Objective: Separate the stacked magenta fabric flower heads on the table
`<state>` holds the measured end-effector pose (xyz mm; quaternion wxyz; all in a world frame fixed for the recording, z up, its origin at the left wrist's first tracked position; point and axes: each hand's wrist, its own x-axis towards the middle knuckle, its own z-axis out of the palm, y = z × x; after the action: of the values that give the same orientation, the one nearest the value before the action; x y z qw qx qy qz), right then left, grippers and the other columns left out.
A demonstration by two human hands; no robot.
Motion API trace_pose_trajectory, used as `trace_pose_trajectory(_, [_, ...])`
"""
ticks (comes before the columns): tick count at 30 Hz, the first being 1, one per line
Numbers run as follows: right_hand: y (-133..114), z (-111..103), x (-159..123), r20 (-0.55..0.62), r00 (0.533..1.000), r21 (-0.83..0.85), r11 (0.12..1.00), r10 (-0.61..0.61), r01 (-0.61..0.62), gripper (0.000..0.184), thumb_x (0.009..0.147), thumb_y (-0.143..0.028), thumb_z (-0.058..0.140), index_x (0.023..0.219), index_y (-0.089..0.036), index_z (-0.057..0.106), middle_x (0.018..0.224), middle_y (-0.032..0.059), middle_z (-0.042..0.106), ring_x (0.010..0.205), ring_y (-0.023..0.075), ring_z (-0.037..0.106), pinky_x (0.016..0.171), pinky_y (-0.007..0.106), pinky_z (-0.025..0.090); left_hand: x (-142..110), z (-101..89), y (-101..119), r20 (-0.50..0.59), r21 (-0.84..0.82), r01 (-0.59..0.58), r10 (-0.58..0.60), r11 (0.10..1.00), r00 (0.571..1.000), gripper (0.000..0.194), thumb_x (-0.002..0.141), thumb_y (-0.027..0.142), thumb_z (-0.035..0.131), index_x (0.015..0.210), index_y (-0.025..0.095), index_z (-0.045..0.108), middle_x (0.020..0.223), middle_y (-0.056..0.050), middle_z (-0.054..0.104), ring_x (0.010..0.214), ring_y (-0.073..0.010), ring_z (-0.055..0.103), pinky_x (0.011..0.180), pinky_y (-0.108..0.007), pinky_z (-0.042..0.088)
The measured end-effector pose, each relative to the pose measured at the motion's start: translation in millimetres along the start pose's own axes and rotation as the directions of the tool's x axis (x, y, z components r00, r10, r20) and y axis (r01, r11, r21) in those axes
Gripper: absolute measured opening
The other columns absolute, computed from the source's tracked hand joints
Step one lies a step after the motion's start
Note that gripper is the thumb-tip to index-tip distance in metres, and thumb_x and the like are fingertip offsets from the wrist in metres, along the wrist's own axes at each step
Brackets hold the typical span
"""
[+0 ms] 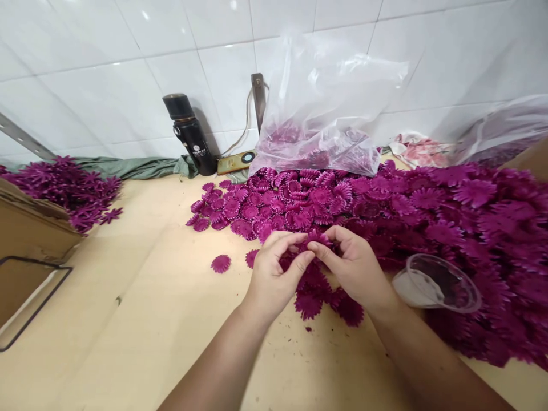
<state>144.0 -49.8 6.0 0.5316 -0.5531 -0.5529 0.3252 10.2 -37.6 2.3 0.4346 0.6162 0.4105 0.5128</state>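
Between my two hands is a purple artificial flower piece (317, 237) with a fringed edge, pinched at thumbs and fingertips. My left hand (278, 268) grips its left side, and my right hand (351, 260) holds its right side. Both hands are closed, and their fingers cover much of the piece. Below them, several more purple flower pieces (309, 302) lie on the table. A large heap of similar flower pieces (428, 211) spreads behind and to the right. Beside my right wrist, a clear plastic cup (445, 288) with white contents leans tilted against the heap.
A black bottle (194, 142) stands by the tiled wall, next to a yellow phone-like device (234, 163). A clear plastic bag (325, 114) of purple pieces sits behind the heap. At left are star-shaped purple pieces (81, 188), a cardboard box (38, 228) and a dark wire frame (64, 277).
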Motion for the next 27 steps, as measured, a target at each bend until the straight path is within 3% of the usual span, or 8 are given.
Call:
trace_pose_trajectory(7, [3.2,3.1,-0.3,0.067,0.997,0.015,0.999,0.036,-0.037,0.036,0.071,-0.044,0.063,0.055,-0.020,0.041,0.049,-0.0067,0.037,0.045,0.0075,0.033,0.043,0.021,0.033,-0.2,4.7,-4.5,0.064,-0.198,0.214,-0.205,0.957,0.977,0.005,0.067,0.019,0.068,0.072,0.018,0.068,0.069,0.000,0.060,0.063,-0.0110,0.052,0.061,-0.023,0.043])
trace_pose_trajectory(14, [-6.6,3.2,-6.8,0.187,0.980,-0.001,0.998,-0.066,0.068,0.026,0.077,-0.033,0.058,0.060,-0.021,0.042,0.053,-0.0051,0.043,0.050,0.0088,0.040,0.047,0.021,0.036,0.4,6.7,-6.3,0.062,-0.511,0.403,-0.436,0.759,0.898,0.013,0.065,0.023,0.070,0.063,0.014,0.060,0.056,0.003,0.055,0.048,-0.0055,0.044,0.048,-0.018,0.035])
trace_pose_trajectory(17, [-15.2,1.3,-16.0,0.319,0.940,0.067,0.992,-0.124,0.108,0.027,0.079,-0.032,0.056,0.061,-0.021,0.041,0.053,-0.0041,0.045,0.050,0.0097,0.041,0.046,0.022,0.037,13.9,-11.0,-8.6,-0.054,-0.602,0.396,-0.531,0.693,0.846,0.009,0.068,0.018,0.065,0.064,0.014,0.058,0.058,0.002,0.056,0.048,-0.0052,0.047,0.046,-0.017,0.035])
trace_pose_trajectory(19, [-18.1,-0.1,-19.5,0.380,0.911,0.126,0.985,-0.161,0.122,0.027,0.081,-0.034,0.054,0.062,-0.022,0.040,0.053,-0.0035,0.046,0.050,0.0106,0.043,0.045,0.023,0.037,23.1,-26.5,-9.6,-0.207,-0.652,0.315,-0.562,0.689,0.801,0.006,0.069,0.013,0.063,0.068,0.014,0.057,0.060,0.003,0.056,0.049,-0.0044,0.048,0.046,-0.015,0.035])
trace_pose_trajectory(20, [-17.7,-0.6,-19.4,0.370,0.915,0.115,0.985,-0.160,0.126,0.026,0.082,-0.034,0.053,0.063,-0.022,0.042,0.054,-0.0031,0.047,0.050,0.0110,0.044,0.045,0.024,0.038,25.8,-32.5,-9.2,-0.248,-0.668,0.269,-0.549,0.693,0.798,0.007,0.068,0.012,0.064,0.068,0.014,0.057,0.059,0.004,0.055,0.048,-0.0039,0.048,0.044,-0.014,0.033])
trace_pose_trajectory(22, [-13.5,-1.2,-15.5,0.273,0.951,0.001,0.989,-0.143,0.148,0.019,0.082,-0.031,0.053,0.066,-0.021,0.047,0.057,-0.0016,0.052,0.053,0.0125,0.048,0.050,0.026,0.042,26.3,-36.6,-6.8,-0.185,-0.652,0.273,-0.498,0.707,0.847,0.008,0.068,0.016,0.066,0.072,0.014,0.059,0.061,0.003,0.056,0.048,-0.0037,0.047,0.045,-0.015,0.035])
trace_pose_trajectory(24, [-6.2,-1.2,-9.1,0.138,0.976,-0.161,0.969,-0.167,0.188,0.009,0.079,-0.027,0.055,0.072,-0.021,0.054,0.068,0.0020,0.058,0.065,0.0166,0.055,0.064,0.033,0.047,21.1,-30.0,-3.7,-0.036,-0.591,0.357,-0.466,0.723,0.884,0.014,0.068,0.021,0.069,0.077,0.013,0.062,0.061,0.002,0.058,0.047,-0.0037,0.047,0.046,-0.016,0.035])
trace_pose_trajectory(27, [2.9,-0.8,-2.6,0.027,0.965,-0.307,0.916,-0.262,0.258,0.012,0.075,-0.027,0.059,0.086,-0.021,0.061,0.095,0.0089,0.063,0.097,0.0254,0.055,0.088,0.045,0.042,10.4,-12.3,-2.1,0.118,-0.519,0.472,-0.487,0.713,0.865,0.028,0.062,0.025,0.075,0.085,0.015,0.064,0.058,0.003,0.059,0.046,-0.0045,0.048,0.047,-0.017,0.036])
